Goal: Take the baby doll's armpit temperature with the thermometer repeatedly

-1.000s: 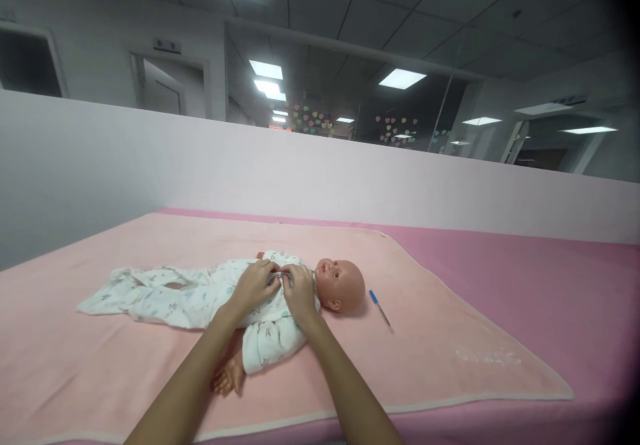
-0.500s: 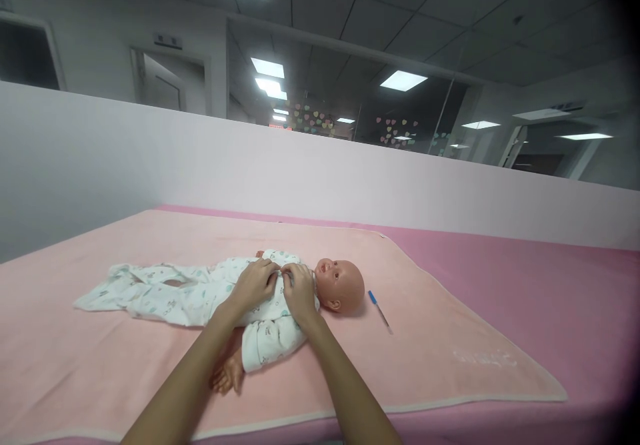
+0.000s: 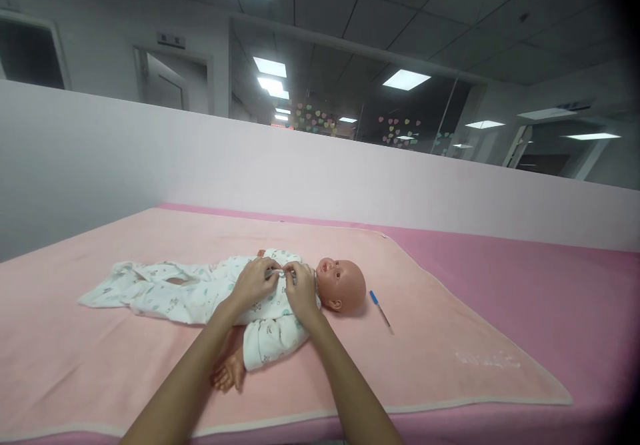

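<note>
A baby doll (image 3: pixel 345 286) lies on its back, head to the right, dressed in a white printed outfit (image 3: pixel 190 295). Over its chest, my left hand (image 3: pixel 256 281) is closed, fingertips pinching the front edge of the outfit. Close beside it, nearer the doll's neck, my right hand (image 3: pixel 301 288) also pinches that edge. A small light strip of fabric shows between the fingertips; its details are too small to tell. One doll hand (image 3: pixel 229 371) sticks out of the near sleeve, beside my left forearm.
A peach blanket (image 3: pixel 435 365) lies under the doll on a pink surface (image 3: pixel 550 291). Right of the doll's head is a blue-capped thin stick (image 3: pixel 381 313). A white low wall (image 3: pixel 400 191) stands behind, with windows and doors beyond.
My fingertips have shifted slightly, and more of the light fabric edge shows between them. The view has moved a little; the doll lies as before.
</note>
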Demonstrator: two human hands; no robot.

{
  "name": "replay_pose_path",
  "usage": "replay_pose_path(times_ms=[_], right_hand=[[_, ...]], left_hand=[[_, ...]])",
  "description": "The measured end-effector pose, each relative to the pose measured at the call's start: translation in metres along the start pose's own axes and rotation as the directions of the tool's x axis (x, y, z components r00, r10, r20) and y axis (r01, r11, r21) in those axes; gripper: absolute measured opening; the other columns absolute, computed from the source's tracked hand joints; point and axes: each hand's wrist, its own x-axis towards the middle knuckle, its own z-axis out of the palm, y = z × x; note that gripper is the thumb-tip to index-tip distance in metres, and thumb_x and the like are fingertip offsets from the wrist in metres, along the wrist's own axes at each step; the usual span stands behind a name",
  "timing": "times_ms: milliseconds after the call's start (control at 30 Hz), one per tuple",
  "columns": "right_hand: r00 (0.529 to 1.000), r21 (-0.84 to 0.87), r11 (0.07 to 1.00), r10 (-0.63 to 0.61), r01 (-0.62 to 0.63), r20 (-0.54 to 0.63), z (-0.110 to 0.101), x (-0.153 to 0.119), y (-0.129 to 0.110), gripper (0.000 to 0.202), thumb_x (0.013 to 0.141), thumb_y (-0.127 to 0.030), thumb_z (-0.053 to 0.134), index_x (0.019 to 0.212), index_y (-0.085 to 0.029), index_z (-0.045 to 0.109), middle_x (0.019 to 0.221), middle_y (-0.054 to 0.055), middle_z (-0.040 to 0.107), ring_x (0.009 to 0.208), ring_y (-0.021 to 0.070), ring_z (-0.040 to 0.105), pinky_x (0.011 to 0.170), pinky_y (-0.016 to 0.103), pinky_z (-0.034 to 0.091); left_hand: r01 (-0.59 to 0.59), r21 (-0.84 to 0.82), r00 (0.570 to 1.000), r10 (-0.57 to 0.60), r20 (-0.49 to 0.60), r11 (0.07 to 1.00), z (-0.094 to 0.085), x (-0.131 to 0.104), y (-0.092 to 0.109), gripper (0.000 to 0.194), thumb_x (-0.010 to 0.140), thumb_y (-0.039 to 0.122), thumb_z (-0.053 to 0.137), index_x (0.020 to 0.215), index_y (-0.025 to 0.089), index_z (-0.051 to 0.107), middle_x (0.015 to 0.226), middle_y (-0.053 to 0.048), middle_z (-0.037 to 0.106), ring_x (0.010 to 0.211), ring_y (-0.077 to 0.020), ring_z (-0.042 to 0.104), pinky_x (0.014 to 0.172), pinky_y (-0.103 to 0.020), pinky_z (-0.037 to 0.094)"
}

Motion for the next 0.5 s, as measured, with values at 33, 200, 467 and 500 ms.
replay_pose_path(times_ms=[33, 200, 467, 500], right_hand=[[1.0, 0.007, 1.0, 0.007, -0.006, -0.006, 0.0003, 0.0, 0.0002, 0.016, 0.081, -0.013, 0.044, 0.08, -0.022, 0.057, 0.084, 0.0, 0.063, 0.081, 0.0168, 0.052, 0.076, 0.029, 0.033], [0.999, -0.005, 1.0, 0.006, -0.006, -0.032, 0.0012, -0.0002, -0.0001, 0.017, 0.079, -0.012, 0.045, 0.078, -0.021, 0.06, 0.081, 0.001, 0.064, 0.08, 0.0176, 0.052, 0.074, 0.03, 0.034], [0.998, -0.084, 0.995, -0.058, 0.054, -0.039, 0.0013, -0.0012, -0.0017, 0.021, 0.081, -0.011, 0.044, 0.08, -0.022, 0.062, 0.08, 0.001, 0.062, 0.08, 0.0181, 0.05, 0.075, 0.031, 0.032], [0.997, -0.1, 0.993, -0.063, 0.058, -0.051, 0.0011, -0.0014, -0.0021, 0.021, 0.081, -0.012, 0.044, 0.08, -0.022, 0.063, 0.079, 0.002, 0.061, 0.079, 0.0181, 0.049, 0.076, 0.032, 0.032]], left_hand=[[0.004, -0.025, 1.0, -0.004, 0.014, 1.0, -0.0005, 0.0003, -0.0009, 0.022, 0.075, 0.028, 0.042, 0.08, 0.022, 0.062, 0.084, -0.003, 0.066, 0.084, -0.0224, 0.056, 0.08, -0.035, 0.042], [0.015, -0.13, 1.0, -0.012, 0.027, 0.991, -0.0001, 0.0018, -0.0052, 0.019, 0.072, 0.025, 0.045, 0.08, 0.022, 0.062, 0.084, -0.002, 0.065, 0.089, -0.022, 0.056, 0.087, -0.036, 0.04], [0.051, -0.161, 0.998, -0.044, 0.046, 0.986, 0.0054, 0.0053, -0.0103, 0.024, 0.078, 0.036, 0.043, 0.072, 0.021, 0.06, 0.076, -0.001, 0.06, 0.082, -0.0207, 0.057, 0.084, -0.037, 0.043], [0.049, -0.153, 0.998, -0.044, 0.037, 0.987, 0.0064, 0.0057, -0.0105, 0.025, 0.079, 0.037, 0.041, 0.071, 0.021, 0.06, 0.074, -0.001, 0.06, 0.08, -0.0201, 0.057, 0.083, -0.037, 0.043]])
